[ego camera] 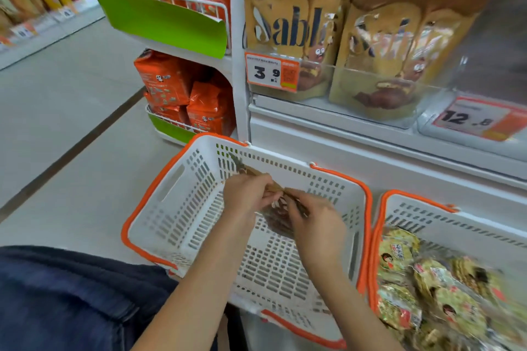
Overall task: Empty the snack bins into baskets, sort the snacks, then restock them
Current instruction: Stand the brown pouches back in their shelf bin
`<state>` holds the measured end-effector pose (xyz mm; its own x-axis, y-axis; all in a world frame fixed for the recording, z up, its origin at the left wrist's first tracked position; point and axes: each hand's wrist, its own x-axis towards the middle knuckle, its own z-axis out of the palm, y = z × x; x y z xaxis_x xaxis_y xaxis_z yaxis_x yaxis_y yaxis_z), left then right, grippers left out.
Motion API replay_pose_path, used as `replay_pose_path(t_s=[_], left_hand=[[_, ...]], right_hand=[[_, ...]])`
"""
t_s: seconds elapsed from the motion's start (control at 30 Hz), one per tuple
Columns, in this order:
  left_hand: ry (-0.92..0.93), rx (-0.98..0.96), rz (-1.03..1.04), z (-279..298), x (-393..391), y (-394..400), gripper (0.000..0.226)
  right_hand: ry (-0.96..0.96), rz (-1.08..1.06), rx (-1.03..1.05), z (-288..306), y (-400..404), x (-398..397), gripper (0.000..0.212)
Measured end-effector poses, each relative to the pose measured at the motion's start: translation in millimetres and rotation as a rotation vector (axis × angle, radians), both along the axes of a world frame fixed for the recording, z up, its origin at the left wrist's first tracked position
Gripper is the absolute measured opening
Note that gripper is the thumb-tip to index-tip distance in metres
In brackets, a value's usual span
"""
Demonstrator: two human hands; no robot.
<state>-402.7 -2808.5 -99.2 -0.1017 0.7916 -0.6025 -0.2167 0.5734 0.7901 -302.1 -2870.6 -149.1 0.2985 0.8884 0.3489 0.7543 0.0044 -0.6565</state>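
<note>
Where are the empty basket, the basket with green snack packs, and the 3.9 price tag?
empty basket (148, 209), head view, on its slotted left wall.
basket with green snack packs (445, 215), head view, on its white back wall.
3.9 price tag (263, 72), head view, on its white number panel.

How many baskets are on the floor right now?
2: the left basket under both hands, nearly empty; the right basket beside it, touching, full of snack packets. More may lie outside the frame.

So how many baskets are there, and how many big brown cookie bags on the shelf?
Baskets: 2, the near-empty basket and the basket of green snack packs.
Brown cookie bags: 2, one and another.
Total: 4
</note>
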Motion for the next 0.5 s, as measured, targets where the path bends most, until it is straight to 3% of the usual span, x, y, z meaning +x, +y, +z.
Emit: replay_pose_path(t_s=[0.07, 0.17, 0.2, 0.27, 0.37, 0.43, 0.5], left_hand=[[-0.039, 0.032, -0.034, 20.0, 12.3, -14.5, 0.009], [-0.103, 0.091, -0.135, 42.5, 23.2, -31.2, 0.003], [-0.084, 0.120, -0.212, 50.2, 24.2, -34.2, 0.010], [0.184, 0.247, -0.407, 58.7, 16.1, -28.5, 0.033], [0.816, 0.481, -0.495, 77.8, -9.1, -5.4, 0.078], [0.883, 0.494, -0.491, 94.2, -22.9, 9.2, 0.090], [0.786, 0.582, -0.531, 110.2, -26.7, 20.5, 0.057]], right_hand=[[-0.229, -0.011, 0.001, 19.2, -5.2, 15.1, 0.011], [-0.248, -0.048, -0.004, 43.8, -12.8, 31.8, 0.012], [-0.230, -0.049, 0.041, 51.3, -13.7, 39.7, 0.013], [-0.179, -0.032, 0.114, 69.3, -13.4, 57.2, 0.010], [-0.041, -0.003, 0.113, 101.3, -7.4, 85.8, 0.007], [0.058, 0.032, 0.135, 126.3, -2.0, 102.1, 0.007], [0.102, 0.045, 0.182, 153.4, 6.1, 113.1, 0.007]])
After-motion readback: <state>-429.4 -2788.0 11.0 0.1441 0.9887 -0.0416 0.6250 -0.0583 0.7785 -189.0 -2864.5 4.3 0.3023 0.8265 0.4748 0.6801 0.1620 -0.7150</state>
